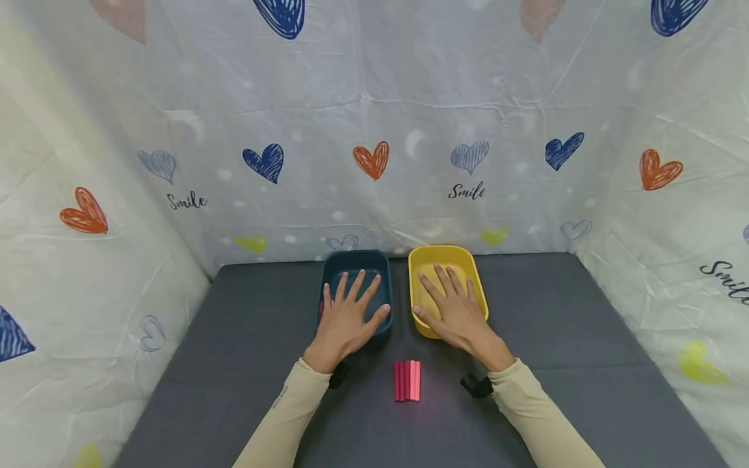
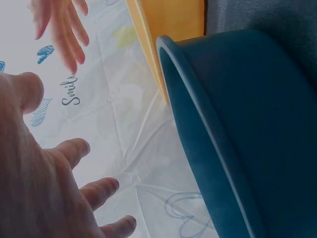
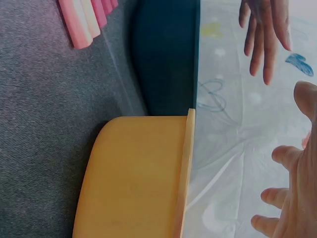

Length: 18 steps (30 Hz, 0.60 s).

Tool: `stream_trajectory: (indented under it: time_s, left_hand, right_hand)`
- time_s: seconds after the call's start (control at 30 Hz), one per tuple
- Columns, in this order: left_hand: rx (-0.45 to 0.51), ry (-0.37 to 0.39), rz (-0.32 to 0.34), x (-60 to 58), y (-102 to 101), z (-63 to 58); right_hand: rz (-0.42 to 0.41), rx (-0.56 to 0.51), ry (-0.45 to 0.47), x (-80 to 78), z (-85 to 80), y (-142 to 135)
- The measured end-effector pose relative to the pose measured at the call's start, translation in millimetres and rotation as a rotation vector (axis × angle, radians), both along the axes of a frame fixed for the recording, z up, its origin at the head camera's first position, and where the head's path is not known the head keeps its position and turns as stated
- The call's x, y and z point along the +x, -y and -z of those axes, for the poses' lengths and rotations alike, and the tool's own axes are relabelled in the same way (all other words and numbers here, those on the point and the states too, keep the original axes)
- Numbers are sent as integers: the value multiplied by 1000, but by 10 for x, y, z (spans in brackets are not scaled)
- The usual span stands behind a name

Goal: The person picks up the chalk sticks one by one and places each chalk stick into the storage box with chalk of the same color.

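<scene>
My left hand (image 1: 345, 323) is held with fingers spread above a dark blue plastic bin (image 1: 358, 256), apart from its rim in the left wrist view. Over the yellow bin (image 1: 445, 252) hovers my right hand (image 1: 462, 320), its fingers also spread and holding nothing. Nearer to me, between the two forearms, several sticks (image 1: 407, 381) in shades from dark red to light pink lie side by side on the table. Something reddish (image 1: 320, 312) shows inside the blue bin at its left, mostly hidden by my left hand.
The bins stand side by side with a narrow gap, close to the back edge of the grey table (image 1: 263, 364). White sheeting (image 1: 328, 201) printed with hearts hangs behind the table and on both sides.
</scene>
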<state>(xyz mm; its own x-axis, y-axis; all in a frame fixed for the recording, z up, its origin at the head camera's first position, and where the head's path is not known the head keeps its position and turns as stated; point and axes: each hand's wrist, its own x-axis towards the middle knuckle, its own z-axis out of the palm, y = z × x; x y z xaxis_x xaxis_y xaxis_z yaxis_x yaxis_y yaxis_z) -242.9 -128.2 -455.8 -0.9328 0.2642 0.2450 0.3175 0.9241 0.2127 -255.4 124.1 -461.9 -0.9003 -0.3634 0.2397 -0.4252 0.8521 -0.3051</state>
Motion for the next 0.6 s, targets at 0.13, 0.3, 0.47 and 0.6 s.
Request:
stream_trajectory:
  time_s: [0.13,0.3,0.47,0.6]
  left_hand:
    - [3,5,-11,13,35,5]
    - [13,14,-13,43,76,15]
    - [-2,13,-13,85,136,26]
    - [-5,11,-11,124,186,42]
  right_hand:
    - [-5,-27,-13,28,8,-7]
    - [-2,-31,-34,70,41,-33]
    - [-22,-21,-68,111,115,-64]
    - [-41,-37,-103,140,182,-97]
